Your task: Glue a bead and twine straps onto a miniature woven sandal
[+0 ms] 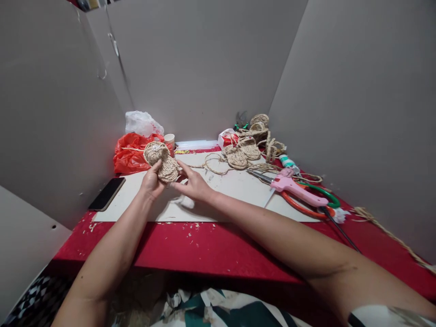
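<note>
A small woven straw slipper [169, 167] is held up over the left part of a white board. My left hand [152, 182] grips it from below and the left, thumb on its near side. At its right end, my right hand [195, 182] has thumb and index finger around the edge; its other fingers are partly hidden. A straw cord [194, 166] runs from the slipper toward the right across the board. Beyond my right hand lie two similar woven slippers [236, 157], side by side. A small white object [186, 202] rests beneath my hands.
On the right lie a pink glue gun [296, 188] and large scissors with orange and green handles [332, 198]. A black phone [106, 194], red plastic bag [129, 154] and paper cup [169, 139] stand left. Clear sticks [197, 145] lie behind. Grey panels [204, 68] enclose the table.
</note>
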`<state>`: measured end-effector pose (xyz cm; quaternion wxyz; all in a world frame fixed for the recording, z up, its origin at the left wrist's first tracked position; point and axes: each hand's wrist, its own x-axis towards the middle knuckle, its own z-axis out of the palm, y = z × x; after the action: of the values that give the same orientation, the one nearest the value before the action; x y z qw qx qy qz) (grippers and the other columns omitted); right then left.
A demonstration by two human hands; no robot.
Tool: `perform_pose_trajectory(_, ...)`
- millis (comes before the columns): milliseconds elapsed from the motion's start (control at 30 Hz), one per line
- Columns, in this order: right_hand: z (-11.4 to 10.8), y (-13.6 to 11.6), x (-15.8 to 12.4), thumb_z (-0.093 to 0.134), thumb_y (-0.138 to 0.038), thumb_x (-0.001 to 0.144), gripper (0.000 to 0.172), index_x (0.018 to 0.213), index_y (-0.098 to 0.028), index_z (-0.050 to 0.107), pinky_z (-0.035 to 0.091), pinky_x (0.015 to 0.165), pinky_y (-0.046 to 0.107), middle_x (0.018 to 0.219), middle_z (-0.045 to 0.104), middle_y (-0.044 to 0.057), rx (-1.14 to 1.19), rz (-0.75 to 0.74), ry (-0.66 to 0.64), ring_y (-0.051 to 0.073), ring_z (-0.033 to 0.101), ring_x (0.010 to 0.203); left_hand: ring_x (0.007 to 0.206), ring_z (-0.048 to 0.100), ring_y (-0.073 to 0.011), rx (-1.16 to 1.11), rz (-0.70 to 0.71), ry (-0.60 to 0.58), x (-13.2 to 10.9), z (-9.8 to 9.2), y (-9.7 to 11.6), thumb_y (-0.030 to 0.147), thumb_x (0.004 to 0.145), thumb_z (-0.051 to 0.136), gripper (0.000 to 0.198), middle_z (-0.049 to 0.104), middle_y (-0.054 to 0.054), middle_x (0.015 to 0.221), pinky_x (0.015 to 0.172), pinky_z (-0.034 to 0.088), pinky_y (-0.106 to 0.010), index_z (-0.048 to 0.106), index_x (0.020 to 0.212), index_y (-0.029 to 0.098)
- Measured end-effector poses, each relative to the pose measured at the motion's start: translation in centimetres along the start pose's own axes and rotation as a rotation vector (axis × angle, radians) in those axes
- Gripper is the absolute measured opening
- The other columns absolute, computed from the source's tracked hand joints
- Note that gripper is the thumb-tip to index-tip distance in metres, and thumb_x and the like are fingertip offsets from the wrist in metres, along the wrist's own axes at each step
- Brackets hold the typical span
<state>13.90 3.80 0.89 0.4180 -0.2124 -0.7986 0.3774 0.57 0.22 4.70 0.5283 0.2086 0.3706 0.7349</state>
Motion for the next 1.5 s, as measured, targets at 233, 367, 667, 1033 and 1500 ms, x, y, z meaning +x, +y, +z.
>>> perform_pose_trajectory(233,0.5,-0.4,0.1,0.076,-0.038,0.067,0.089,0.142,-0.014,0.034,0.044,0.1,0.044,0.131,0.056,0.019,-0.109,0.113,0.118,0.03,0.055,0.12,0.103,0.066,-0.0227,0.091,0.013,-0.146,-0.3,0.0,-1.3,0.035,0.088,0.054,0.029,0.073,-0.011,0.101,0.095,0.05,-0.035,0.068,0.1,0.012)
perform_pose_trajectory(367,0.1,-0.3,0.3,0.077,-0.035,0.066,0.079,0.134,-0.019,0.041,0.046,0.096,0.042,0.122,0.063,0.013,-0.025,0.13,0.188,0.026,0.06,0.112,0.111,0.062,-0.024,0.135,0.022,-0.257,-0.9,0.3,-1.5,0.039,0.086,0.058,0.034,0.071,-0.01,0.107,0.098,0.048,-0.036,0.067,0.107,0.014)
perform_pose_trajectory(667,0.1,-0.7,0.3,0.077,-0.031,0.064,0.068,0.121,-0.018,0.044,0.048,0.093,0.038,0.113,0.065,0.01,0.274,0.14,0.217,0.022,0.062,0.103,0.116,0.059,-0.0244,0.178,0.042,-0.316,-2.0,0.8,-0.7,0.045,0.082,0.062,0.039,0.072,-0.009,0.106,0.099,0.046,-0.035,0.067,0.107,0.016)
perform_pose_trajectory(1033,1.2,-1.8,-0.3,0.077,-0.031,0.062,0.068,0.12,-0.016,0.044,0.049,0.093,0.039,0.11,0.065,0.01,0.323,0.17,0.215,0.022,0.062,0.102,0.11,0.063,-0.0252,0.176,0.077,-0.298,-1.8,0.7,-1.4,0.046,0.078,0.066,0.04,0.072,-0.011,0.104,0.098,0.047,-0.034,0.07,0.098,0.011)
perform_pose_trajectory(1500,1.4,-1.1,-0.6,0.076,-0.032,0.067,0.077,0.136,-0.02,0.045,0.05,0.084,0.035,0.117,0.062,0.01,0.284,0.0,0.096,0.02,0.062,0.093,0.099,0.068,-0.0248,0.196,0.085,-0.213,-1.5,0.4,1.0,0.039,0.087,0.053,0.036,0.074,-0.012,0.096,0.092,0.053,-0.036,0.069,0.097,0.008)
